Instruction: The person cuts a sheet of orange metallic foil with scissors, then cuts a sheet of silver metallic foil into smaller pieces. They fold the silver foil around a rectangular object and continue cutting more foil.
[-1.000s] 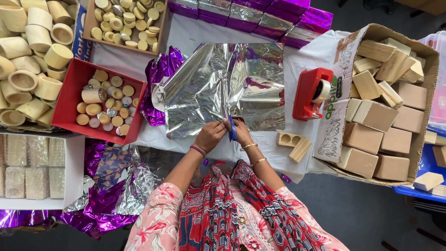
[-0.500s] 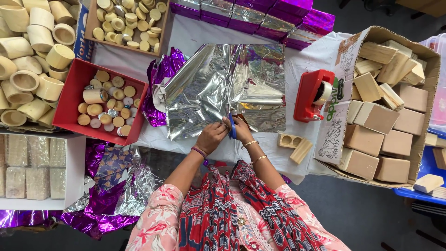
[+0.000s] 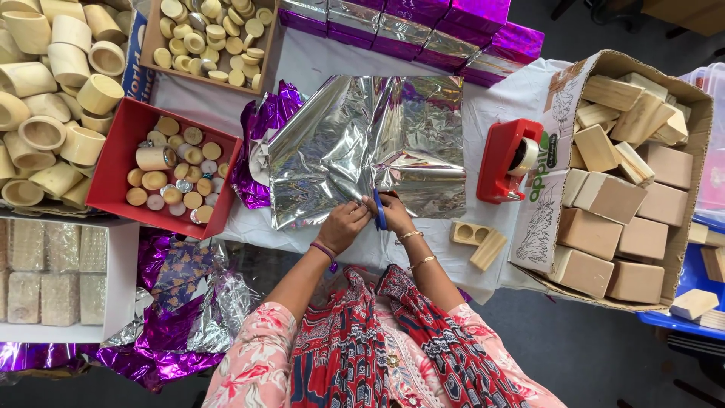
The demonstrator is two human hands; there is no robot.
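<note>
Both hands stay at frame centre: left hand (image 3: pixel 343 224) pinches the silver foil sheet (image 3: pixel 362 147); right hand (image 3: pixel 393 214) grips blue scissors (image 3: pixel 380 211) (positions barely changed).

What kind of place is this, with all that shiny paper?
Probably a small gift-wrapping or packing workshop. A silver foil sheet lies on the table where the left hand and right hand meet, a cardboard box of wooden blocks sits beside it, and purple-wrapped boxes line the back.
</note>
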